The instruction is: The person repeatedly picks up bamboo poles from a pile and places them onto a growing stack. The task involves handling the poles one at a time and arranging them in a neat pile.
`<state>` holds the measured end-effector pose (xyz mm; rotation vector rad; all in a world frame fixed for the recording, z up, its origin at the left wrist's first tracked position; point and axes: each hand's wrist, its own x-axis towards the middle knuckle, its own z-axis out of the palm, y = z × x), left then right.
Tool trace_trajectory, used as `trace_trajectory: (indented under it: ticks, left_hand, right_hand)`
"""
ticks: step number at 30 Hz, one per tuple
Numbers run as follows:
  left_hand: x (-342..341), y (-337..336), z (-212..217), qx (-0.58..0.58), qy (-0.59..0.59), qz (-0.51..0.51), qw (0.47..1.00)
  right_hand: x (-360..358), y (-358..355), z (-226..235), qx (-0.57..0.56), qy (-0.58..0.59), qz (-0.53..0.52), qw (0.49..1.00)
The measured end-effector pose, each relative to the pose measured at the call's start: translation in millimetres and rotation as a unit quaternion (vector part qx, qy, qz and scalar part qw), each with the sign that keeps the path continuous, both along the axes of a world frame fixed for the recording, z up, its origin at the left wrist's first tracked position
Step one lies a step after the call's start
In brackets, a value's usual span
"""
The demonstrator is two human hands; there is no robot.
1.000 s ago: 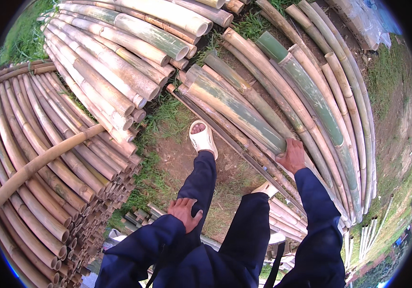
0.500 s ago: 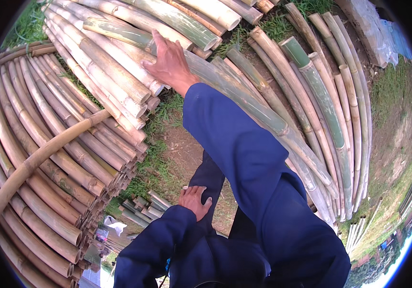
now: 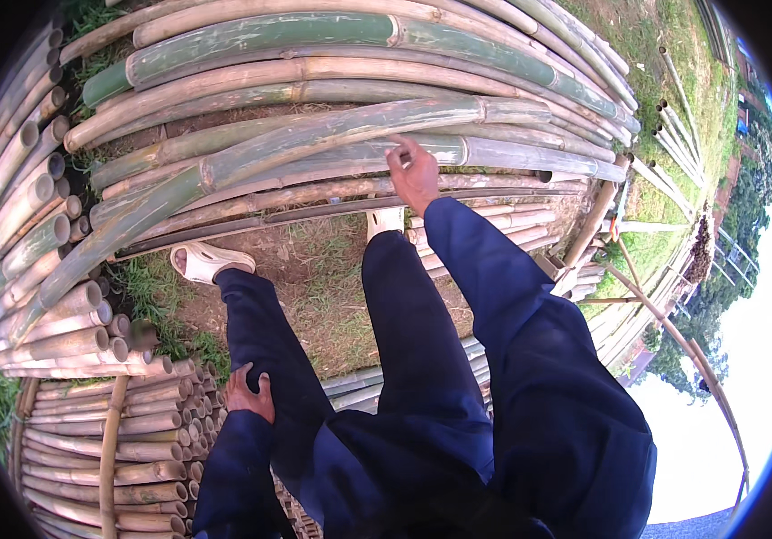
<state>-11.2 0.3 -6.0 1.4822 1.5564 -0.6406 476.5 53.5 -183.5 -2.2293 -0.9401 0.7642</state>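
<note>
Bamboo pole (image 3: 449, 150) possibly touches right grip (image 3: 416, 178).

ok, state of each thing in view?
Left hand: resting on the left leg, fingers spread
Right hand: fingers bent, at the grey-green pole; contact unclear
Slanting green pole: lying across the grey-green pole
Cream sandals: worn
Cross pole: lying across stacked poles

The right hand (image 3: 416, 175) is at a green pole (image 3: 447, 150), contact unclear; the left hand (image 3: 249, 393) rests on a dark trouser leg (image 3: 269, 337); a long bamboo pole (image 3: 341, 132) slants onto stacked bamboo (image 3: 58, 346); pale sandals (image 3: 215, 260) stand on the ground (image 3: 314, 296).
</note>
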Motion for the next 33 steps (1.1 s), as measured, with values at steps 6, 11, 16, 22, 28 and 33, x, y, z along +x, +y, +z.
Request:
trace_trajectory:
  ticks: [6, 11, 16, 22, 28, 33]
  left_hand:
    - [50.5, -17.7, -8.6, -0.002, 0.034, -0.063, 0.997]
    - [93.0, -34.8, -20.7, -0.002, 0.105, -0.115, 0.988]
    - [118.3, -45.0, -19.7, -0.027, 0.160, -0.087, 0.983]
    - [132.6, -48.3, -19.7, -0.068, 0.200, -0.067, 0.975]
    - [126.7, -47.9, -11.3, -0.057, 0.173, -0.040, 0.982]
    - [101.5, -32.0, -3.9, -0.070, 0.163, -0.009, 0.984]
  right_hand:
    - [309.2, -110.1, -30.8, -0.168, -0.235, -0.173, 0.942]
    - [438.7, -154.5, -80.4, -0.240, -0.229, -0.229, 0.915]
    - [496.7, -151.3, -119.0, -0.229, 0.043, -0.306, 0.923]
    - [529.5, -168.5, -125.8, -0.142, 0.143, -0.286, 0.937]
    - [540.2, -225.2, -95.7, -0.298, -0.032, -0.203, 0.932]
    - [450.0, -271.6, -66.0, -0.374, -0.131, 0.026, 0.918]
